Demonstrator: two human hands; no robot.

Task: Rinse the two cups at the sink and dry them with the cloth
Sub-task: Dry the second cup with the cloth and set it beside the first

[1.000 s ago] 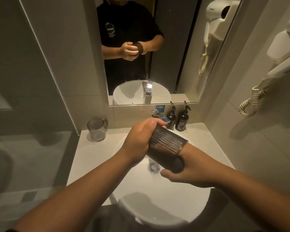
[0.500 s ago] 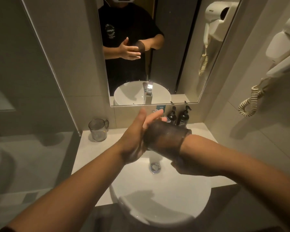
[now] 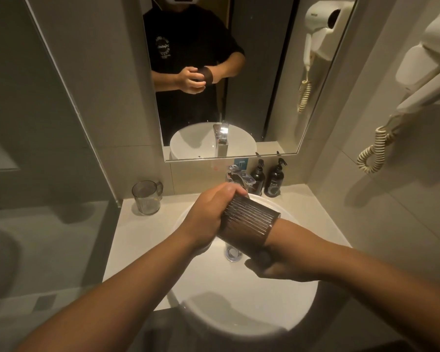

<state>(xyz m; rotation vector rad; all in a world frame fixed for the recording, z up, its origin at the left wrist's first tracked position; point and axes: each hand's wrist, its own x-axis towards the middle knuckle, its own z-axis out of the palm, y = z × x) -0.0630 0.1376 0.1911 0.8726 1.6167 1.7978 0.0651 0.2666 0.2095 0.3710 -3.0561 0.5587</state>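
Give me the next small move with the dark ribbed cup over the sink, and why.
Probably bring the ribbed cup under the faucet and start the water. The left hand holds its upper end and the right hand its lower end above the basin, yet no water is seen running, so the rinse seems not begun. The clear mug waits on the counter.

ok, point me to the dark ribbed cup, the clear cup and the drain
dark ribbed cup [image 3: 249, 221], head view, ribbed side wall
clear cup [image 3: 145, 198], head view, front wall
drain [image 3: 232, 253], head view, metal ring
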